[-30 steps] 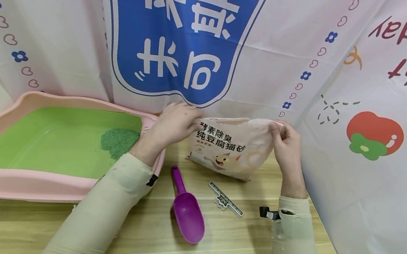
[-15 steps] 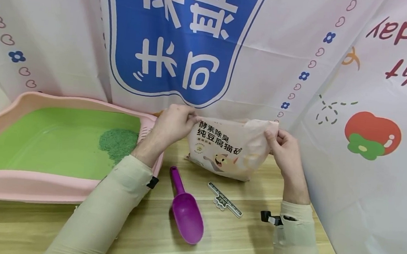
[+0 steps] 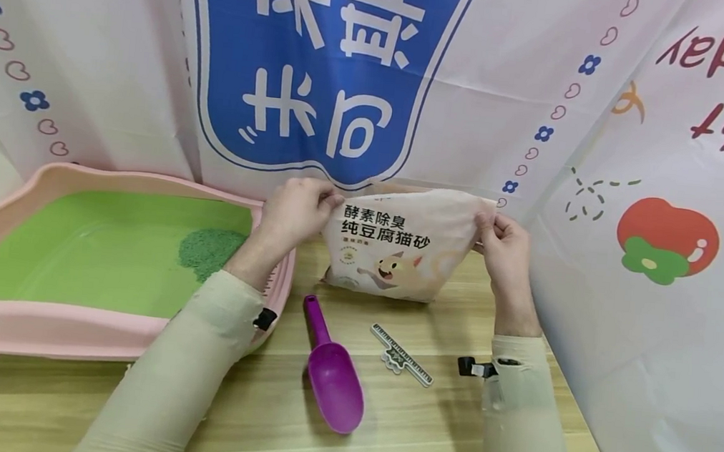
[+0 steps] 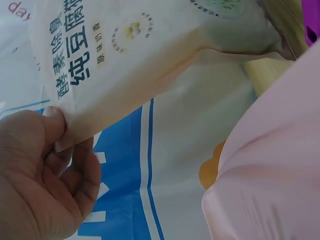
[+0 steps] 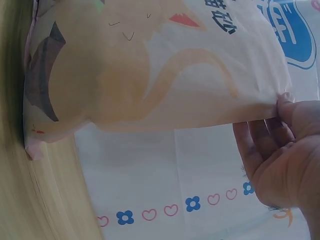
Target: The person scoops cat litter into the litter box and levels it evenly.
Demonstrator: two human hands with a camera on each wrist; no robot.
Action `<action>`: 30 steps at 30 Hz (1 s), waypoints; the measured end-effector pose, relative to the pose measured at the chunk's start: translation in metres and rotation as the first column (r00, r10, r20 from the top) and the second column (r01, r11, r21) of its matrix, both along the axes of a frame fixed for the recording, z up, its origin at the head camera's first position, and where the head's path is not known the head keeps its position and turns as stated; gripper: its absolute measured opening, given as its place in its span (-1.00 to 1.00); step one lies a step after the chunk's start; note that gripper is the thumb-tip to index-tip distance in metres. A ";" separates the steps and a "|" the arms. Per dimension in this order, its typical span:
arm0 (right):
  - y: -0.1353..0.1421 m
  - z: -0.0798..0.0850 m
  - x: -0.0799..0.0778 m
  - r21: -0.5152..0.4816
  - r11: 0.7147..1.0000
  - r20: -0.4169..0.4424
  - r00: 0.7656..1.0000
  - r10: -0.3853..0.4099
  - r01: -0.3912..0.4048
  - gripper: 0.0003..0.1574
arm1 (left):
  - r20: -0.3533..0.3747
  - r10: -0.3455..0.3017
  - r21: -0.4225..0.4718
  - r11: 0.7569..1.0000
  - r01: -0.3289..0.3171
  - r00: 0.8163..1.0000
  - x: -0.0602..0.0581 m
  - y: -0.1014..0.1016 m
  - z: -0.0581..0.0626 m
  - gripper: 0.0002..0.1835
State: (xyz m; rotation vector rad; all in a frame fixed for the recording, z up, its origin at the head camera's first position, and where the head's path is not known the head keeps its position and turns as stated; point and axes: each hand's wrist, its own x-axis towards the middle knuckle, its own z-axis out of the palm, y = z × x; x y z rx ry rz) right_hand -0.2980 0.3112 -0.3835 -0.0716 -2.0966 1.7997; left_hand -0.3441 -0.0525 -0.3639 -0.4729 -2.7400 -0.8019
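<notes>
A pale pink bag of cat litter (image 3: 392,254), printed with a cartoon cat and dark lettering, hangs between both hands at the back of the table. My left hand (image 3: 301,210) pinches its upper left corner; the left wrist view shows the thumb (image 4: 54,120) on the printed face and the fingers behind. At the upper right corner, my right hand (image 3: 504,256) pinches the bag with its thumb (image 5: 285,106) in front. Its top edge is stretched between them, and the bottom hangs close over the wood.
A pink litter box (image 3: 56,328) with a green floor and a patch of green granules (image 3: 207,252) stands on the left. Nearer lie a purple scoop (image 3: 335,389) and a bag clip (image 3: 401,355). Printed white cloth (image 3: 474,121) rises behind the table.
The bag has moved up and slightly left, and its top edge is pulled straighter. My left hand has shifted left and gone from lying over the top to pinching the corner.
</notes>
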 end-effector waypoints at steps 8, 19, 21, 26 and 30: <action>0.005 -0.005 -0.008 -0.038 0.999 0.130 0.992 0.003 0.002 -0.41 | 0.194 -0.065 0.051 0.997 0.057 0.979 -0.001 -0.009 0.002 -0.62; 0.003 -0.011 -0.009 -0.051 0.998 0.209 0.977 -0.034 0.046 -0.33 | -0.066 -0.226 -0.307 0.931 0.195 0.972 0.026 0.020 0.011 -0.64; 0.002 -0.010 -0.008 -0.051 0.998 0.208 0.978 -0.030 0.042 -0.32 | -0.028 -0.260 -0.322 0.917 0.237 0.965 0.030 0.024 0.010 -0.61; 0.001 -0.010 -0.007 -0.045 0.999 0.202 0.979 0.003 0.006 -0.29 | 0.028 -0.223 -0.340 0.915 0.219 0.974 0.032 0.028 0.000 -0.66; 0.000 -0.011 -0.004 0.035 0.999 0.184 0.983 -0.012 0.006 -0.30 | 0.032 -0.188 -0.343 0.920 0.188 0.982 0.032 0.028 -0.005 -0.76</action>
